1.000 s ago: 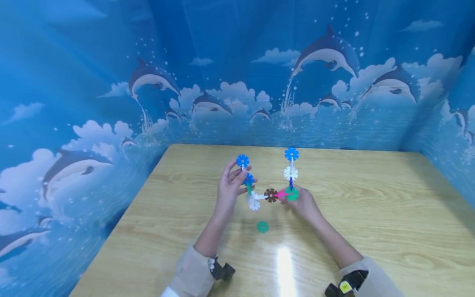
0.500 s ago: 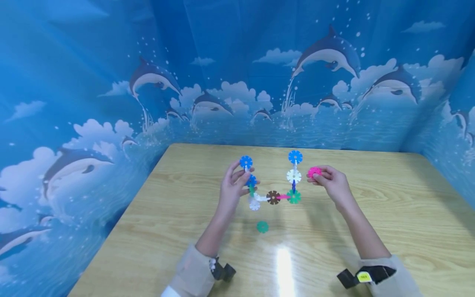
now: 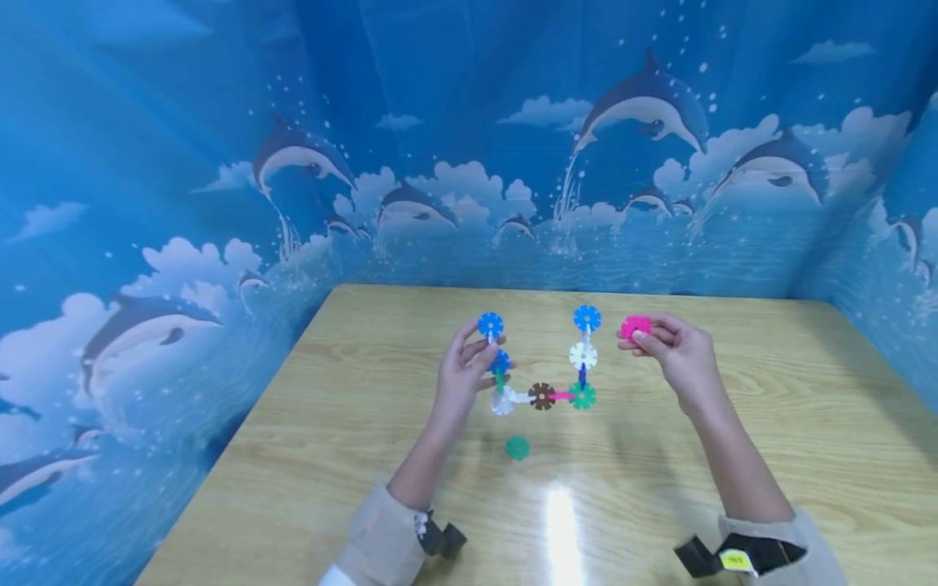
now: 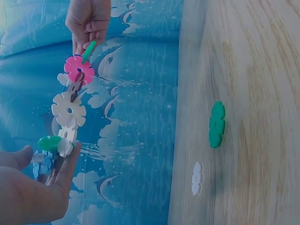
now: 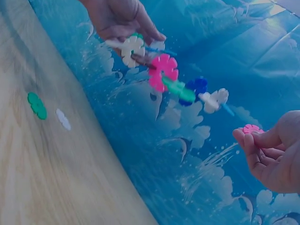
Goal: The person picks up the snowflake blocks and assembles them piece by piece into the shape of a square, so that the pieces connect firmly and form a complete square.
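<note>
My left hand (image 3: 458,378) grips the left arm of a U-shaped chain of slotted snowflake discs (image 3: 536,398), holding it up over the table. A blue disc (image 3: 490,321) tops that arm and another blue disc (image 3: 587,313) tops the other. White, brown, pink and green discs show along the bottom; fingers partly hide the left side. To the right of the chain and apart from it, my right hand (image 3: 689,358) pinches a single pink snowflake disc (image 3: 634,325) between thumb and fingers. The right wrist view also shows this pink disc (image 5: 252,128) at the fingertips.
A loose green disc (image 3: 517,448) lies on the wooden table (image 3: 352,488) below the chain. Near it lies a white disc (image 4: 197,178), seen in the left wrist view. A blue dolphin-printed curtain (image 3: 469,122) hangs behind the table.
My right hand has left the chain's lower right corner and moved up and right, bringing the pink disc away with it. The chain, still in my left hand, has shifted slightly right and down.
</note>
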Available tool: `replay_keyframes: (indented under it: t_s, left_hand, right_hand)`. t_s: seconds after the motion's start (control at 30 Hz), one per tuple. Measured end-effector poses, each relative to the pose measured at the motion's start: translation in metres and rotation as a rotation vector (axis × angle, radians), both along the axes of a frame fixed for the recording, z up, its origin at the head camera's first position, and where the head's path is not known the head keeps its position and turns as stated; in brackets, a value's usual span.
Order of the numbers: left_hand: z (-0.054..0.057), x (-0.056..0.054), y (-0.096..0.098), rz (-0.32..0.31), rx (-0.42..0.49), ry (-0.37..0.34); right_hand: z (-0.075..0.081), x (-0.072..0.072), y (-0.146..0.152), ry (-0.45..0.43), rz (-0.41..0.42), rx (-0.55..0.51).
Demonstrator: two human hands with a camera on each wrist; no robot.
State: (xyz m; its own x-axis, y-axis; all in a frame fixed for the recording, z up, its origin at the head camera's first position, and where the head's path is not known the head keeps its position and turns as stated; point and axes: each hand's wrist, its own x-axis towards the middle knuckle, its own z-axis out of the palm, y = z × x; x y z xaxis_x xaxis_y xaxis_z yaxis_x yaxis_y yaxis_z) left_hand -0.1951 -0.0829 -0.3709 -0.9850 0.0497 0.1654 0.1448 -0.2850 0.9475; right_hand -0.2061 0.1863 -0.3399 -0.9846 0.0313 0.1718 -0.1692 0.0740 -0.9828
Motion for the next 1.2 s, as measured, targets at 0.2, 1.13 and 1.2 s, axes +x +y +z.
replay_keyframes:
  t_s: [0.2, 1.13, 1.2]
  left_hand:
    - [-0.002, 0.000, 0.003, -0.005, -0.010, -0.012]
    - [-0.008, 0.010, 0.026, -0.121, -0.178, -0.071]
    - [-0.009, 0.011, 0.027, -0.131, -0.188, -0.066]
  right_hand:
    - [0.009, 0.009, -0.005, 0.046, 0.029, -0.101]
    - [0.000, 0.023, -0.034, 0.131, 0.070, 0.348]
    - [-0.002, 0.024, -0.036, 0.166, 0.052, 0.417]
